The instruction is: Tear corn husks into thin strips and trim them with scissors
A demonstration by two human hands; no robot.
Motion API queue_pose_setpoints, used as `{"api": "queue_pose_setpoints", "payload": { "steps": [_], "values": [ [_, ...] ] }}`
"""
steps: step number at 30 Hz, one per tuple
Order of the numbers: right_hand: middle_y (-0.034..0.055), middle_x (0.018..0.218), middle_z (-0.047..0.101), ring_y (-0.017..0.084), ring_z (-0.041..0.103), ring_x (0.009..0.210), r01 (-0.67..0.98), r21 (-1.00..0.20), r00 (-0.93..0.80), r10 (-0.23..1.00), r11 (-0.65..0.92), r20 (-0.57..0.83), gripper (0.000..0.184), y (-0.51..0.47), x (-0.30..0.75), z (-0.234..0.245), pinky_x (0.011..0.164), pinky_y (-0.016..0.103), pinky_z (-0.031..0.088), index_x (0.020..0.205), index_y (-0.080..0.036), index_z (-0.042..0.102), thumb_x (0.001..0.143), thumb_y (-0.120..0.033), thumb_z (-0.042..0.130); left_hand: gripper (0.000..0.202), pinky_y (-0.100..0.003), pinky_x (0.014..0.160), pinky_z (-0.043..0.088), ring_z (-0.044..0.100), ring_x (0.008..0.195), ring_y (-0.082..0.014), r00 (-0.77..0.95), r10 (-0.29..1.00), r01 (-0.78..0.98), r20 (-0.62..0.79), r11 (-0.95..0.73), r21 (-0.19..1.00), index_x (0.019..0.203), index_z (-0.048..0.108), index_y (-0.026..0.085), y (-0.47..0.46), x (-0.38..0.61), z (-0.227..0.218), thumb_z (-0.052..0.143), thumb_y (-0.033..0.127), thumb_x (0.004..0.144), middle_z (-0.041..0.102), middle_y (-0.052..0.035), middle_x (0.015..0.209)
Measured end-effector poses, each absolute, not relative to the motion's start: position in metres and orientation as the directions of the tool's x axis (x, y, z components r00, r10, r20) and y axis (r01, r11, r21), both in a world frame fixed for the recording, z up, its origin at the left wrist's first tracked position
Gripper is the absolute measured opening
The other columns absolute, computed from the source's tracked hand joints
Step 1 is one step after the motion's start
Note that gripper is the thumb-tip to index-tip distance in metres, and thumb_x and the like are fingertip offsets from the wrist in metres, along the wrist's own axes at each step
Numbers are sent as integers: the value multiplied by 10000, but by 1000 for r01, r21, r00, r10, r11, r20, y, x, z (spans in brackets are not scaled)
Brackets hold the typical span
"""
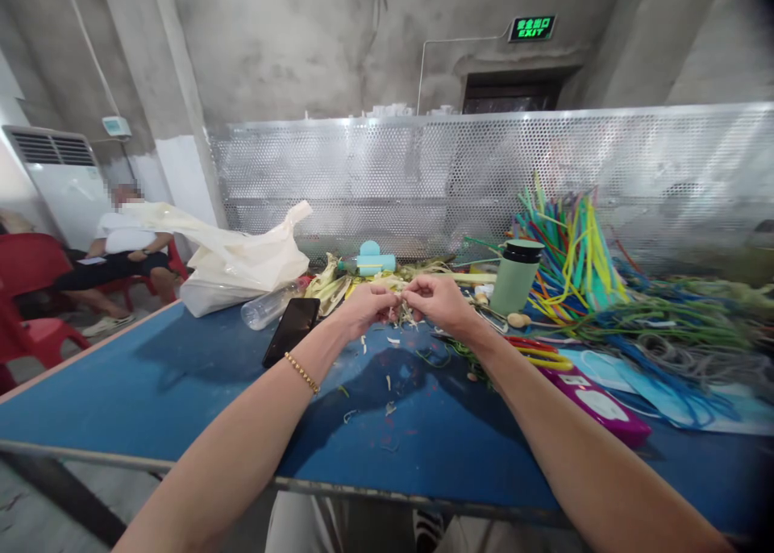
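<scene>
Pale husk-like strips sit pinched in our left hand and right hand over the blue table; pulling too hard could tear them

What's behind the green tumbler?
Behind the green tumbler, colourful strips show at its right, and the perforated metal screen farther back. Whatever its body covers cannot be seen.

Table blue; tumbler green, black; packet magenta, white; phone black; fibres pale, perhaps cream (blurred there)
</scene>
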State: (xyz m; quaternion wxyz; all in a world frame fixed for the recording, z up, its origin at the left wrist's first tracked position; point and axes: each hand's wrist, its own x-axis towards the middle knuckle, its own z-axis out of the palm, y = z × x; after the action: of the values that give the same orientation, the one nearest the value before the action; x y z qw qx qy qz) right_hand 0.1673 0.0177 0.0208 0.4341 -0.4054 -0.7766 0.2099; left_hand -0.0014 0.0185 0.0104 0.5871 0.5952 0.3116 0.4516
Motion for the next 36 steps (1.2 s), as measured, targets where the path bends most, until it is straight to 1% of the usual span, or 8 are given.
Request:
{"api": "queue_pose_setpoints", "payload": {
  "steps": [7,10,15,17,20,25,33,36],
  "values": [
    [22,578,622,133,550,533,648,-411,-325,720,642,613,105,10,159,21,550,245,408,676,-161,598,736,-226,541,165,-246,473,277,431,433,-80,341,921,-150,189,-145,978,492,514,139,25,2,1,565,84,638,491,2,456],
    [5,532,595,128,537,505,640,-434,-330,737,634,589,86,10,159,19,532,240,399,665,-166,584,720,-210,533,149,-246,475,277,423,432,-80,371,905,-120,210,-178,977,491,530,137,24,2,2,541,81,628,493,-4,443],
    [-11,515,588,133,563,460,513,-606,-343,792,608,505,65,12,163,21,485,234,421,696,-178,579,724,-233,558,99,-245,509,308,447,474,-77,422,881,-160,216,-162,974,542,560,121,23,-2,7,581,95,635,508,-6,491],
    [-10,499,592,134,564,451,464,-661,-341,808,590,481,107,12,166,23,480,234,429,701,-178,592,753,-266,563,70,-243,523,315,451,491,-73,417,882,-192,219,-150,970,574,571,114,24,-3,9,612,104,630,512,0,522],
    [-2,474,590,133,550,437,473,-681,-329,829,559,453,206,15,168,24,462,236,413,689,-168,632,793,-327,552,80,-239,523,302,435,497,-65,366,899,-198,239,-176,964,584,568,116,26,-5,9,636,118,627,511,7,544],
    [1,532,611,133,542,446,554,-613,-333,825,563,456,203,16,166,21,462,243,389,676,-162,653,752,-336,583,129,-237,508,269,409,480,-67,303,911,-101,280,-262,960,561,554,127,26,-5,8,633,166,654,503,8,507],
    [-10,502,552,116,485,516,663,-405,-359,742,629,566,161,13,163,22,528,230,336,608,-159,615,719,-244,535,172,-233,504,255,385,461,-61,240,915,94,326,-356,930,550,548,130,23,-2,8,638,204,677,501,22,481],
    [-8,541,561,114,480,538,667,-369,-362,715,647,598,146,14,163,22,540,231,338,615,-161,615,706,-242,535,176,-234,509,270,411,469,-66,252,909,88,331,-362,928,545,542,134,23,-1,8,628,196,686,507,20,485]
  ]
}}
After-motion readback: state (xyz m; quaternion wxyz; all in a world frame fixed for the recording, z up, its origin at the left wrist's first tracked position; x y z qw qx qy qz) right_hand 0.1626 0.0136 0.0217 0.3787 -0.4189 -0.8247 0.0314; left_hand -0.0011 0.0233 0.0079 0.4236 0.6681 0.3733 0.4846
